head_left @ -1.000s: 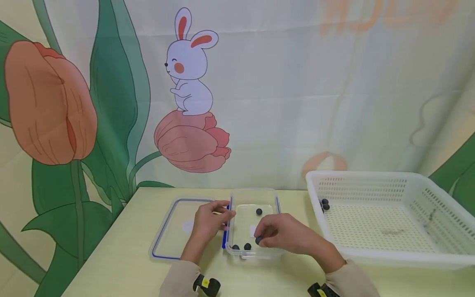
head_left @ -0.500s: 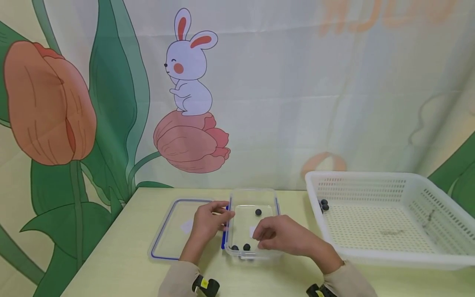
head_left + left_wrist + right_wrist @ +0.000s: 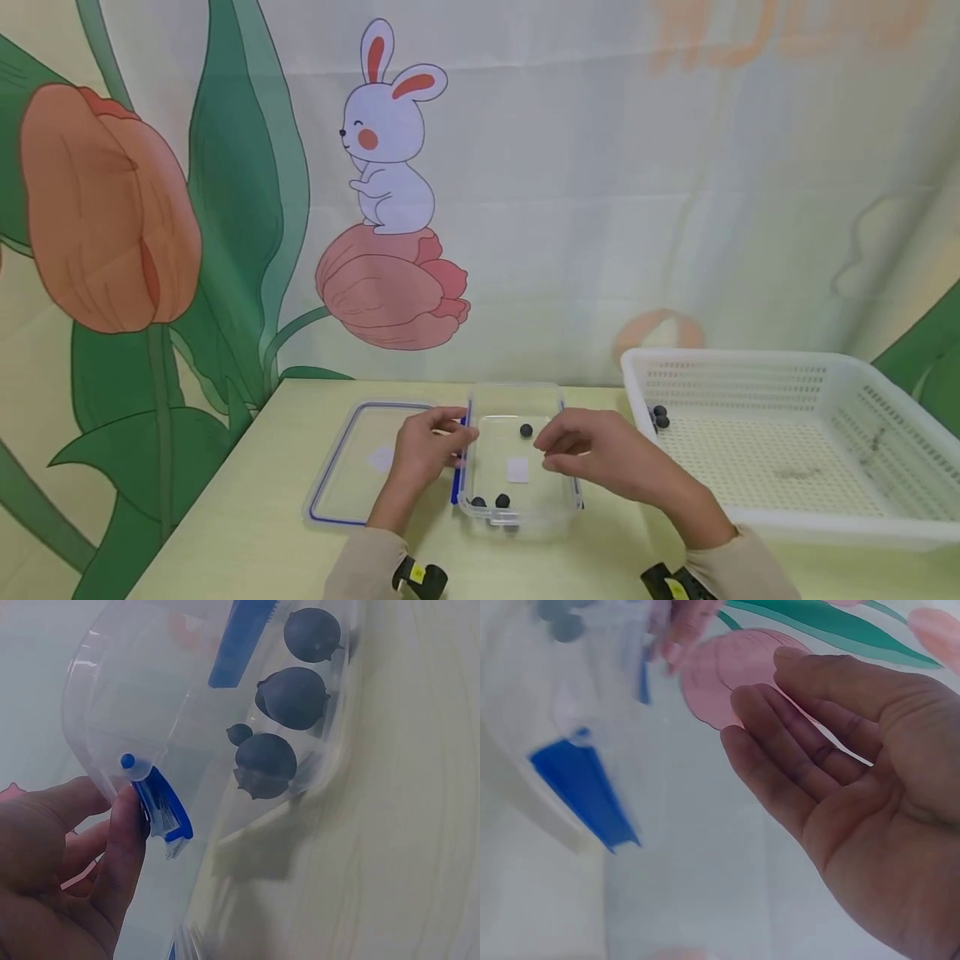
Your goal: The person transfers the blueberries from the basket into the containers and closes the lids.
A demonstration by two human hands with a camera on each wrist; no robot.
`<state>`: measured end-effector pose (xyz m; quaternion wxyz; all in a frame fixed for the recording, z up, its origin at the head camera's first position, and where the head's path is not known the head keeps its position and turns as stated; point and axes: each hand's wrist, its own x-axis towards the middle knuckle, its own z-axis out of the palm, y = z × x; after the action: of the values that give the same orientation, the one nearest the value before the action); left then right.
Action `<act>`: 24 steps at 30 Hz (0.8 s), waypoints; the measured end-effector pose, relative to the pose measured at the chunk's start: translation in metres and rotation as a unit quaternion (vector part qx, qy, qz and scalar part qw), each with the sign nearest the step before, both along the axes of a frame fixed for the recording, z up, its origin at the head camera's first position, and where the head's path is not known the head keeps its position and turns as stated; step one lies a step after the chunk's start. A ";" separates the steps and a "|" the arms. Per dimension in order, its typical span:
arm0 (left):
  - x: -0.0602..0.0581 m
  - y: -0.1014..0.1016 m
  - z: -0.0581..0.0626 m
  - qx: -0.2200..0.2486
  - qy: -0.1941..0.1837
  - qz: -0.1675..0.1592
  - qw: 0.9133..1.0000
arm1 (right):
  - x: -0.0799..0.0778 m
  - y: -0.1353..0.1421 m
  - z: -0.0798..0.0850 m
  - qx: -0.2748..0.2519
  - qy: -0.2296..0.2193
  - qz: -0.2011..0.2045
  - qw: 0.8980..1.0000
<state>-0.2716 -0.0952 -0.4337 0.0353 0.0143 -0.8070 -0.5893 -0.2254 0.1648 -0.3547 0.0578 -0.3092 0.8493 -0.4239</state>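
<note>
A clear plastic box with blue latches stands on the table. My left hand pinches its left rim, thumb over the edge, beside a blue latch in the left wrist view. Inside, one blueberry lies towards the back, while others, such as this blueberry, sit by the front wall. The left wrist view shows several blueberries through the plastic. Over the box's right side hovers my right hand, holding nothing; in the right wrist view its fingers are loosely bent and apart from the thumb.
The clear lid with a blue seal lies on the table left of the box. A white perforated basket stands to the right, with a few blueberries in its left corner. A printed curtain hangs behind.
My right hand has let go of a blueberry at the front of the box, then risen and moved right. My left hand keeps its grip on the rim.
</note>
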 end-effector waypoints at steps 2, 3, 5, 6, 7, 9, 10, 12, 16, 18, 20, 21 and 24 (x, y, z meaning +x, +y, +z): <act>0.000 0.000 0.000 -0.001 0.002 -0.002 1.000 | 0.001 0.006 0.007 -0.005 0.011 -0.014 1.000; 0.001 0.000 0.000 -0.001 0.004 -0.002 1.000 | 0.002 0.009 0.011 -0.009 0.015 -0.021 1.000; 0.001 0.001 -0.001 -0.003 0.006 -0.002 1.000 | 0.003 0.016 0.019 -0.016 0.026 -0.030 0.999; 0.001 0.000 -0.001 -0.005 0.006 -0.002 1.000 | 0.003 0.019 0.023 -0.018 0.030 -0.032 0.999; 0.001 0.000 -0.001 -0.007 0.005 -0.001 1.000 | 0.004 0.022 0.027 -0.020 0.032 -0.036 0.999; 0.001 0.000 -0.002 -0.011 0.005 0.002 1.000 | 0.004 0.028 0.035 -0.021 0.039 -0.040 0.998; 0.001 0.000 -0.002 -0.013 0.006 0.003 1.000 | 0.005 0.030 0.040 -0.018 0.043 -0.045 0.998; 0.001 0.000 -0.002 -0.015 0.006 0.003 1.000 | 0.005 0.036 0.050 -0.010 0.050 -0.054 0.997; 0.001 -0.001 -0.002 -0.014 0.008 0.002 1.000 | 0.001 0.048 0.068 0.002 0.054 -0.059 0.997; 0.002 -0.001 -0.002 -0.013 0.010 0.001 1.000 | -0.003 0.056 0.076 -0.004 0.055 -0.046 0.997; 0.002 -0.001 -0.002 -0.010 0.012 -0.001 1.000 | -0.009 0.064 0.081 -0.012 0.057 -0.031 0.998; 0.002 -0.001 -0.002 -0.008 0.013 -0.002 1.000 | -0.012 0.067 0.083 -0.014 0.060 -0.027 0.998; 0.002 -0.001 -0.002 -0.002 0.013 -0.005 1.000 | -0.021 0.079 0.087 -0.014 0.057 -0.032 0.998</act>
<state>-0.2693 -0.0960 -0.4352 0.0429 0.0024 -0.8077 -0.5880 -0.2460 0.2435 -0.2680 -0.0089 -0.3066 0.8548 -0.4187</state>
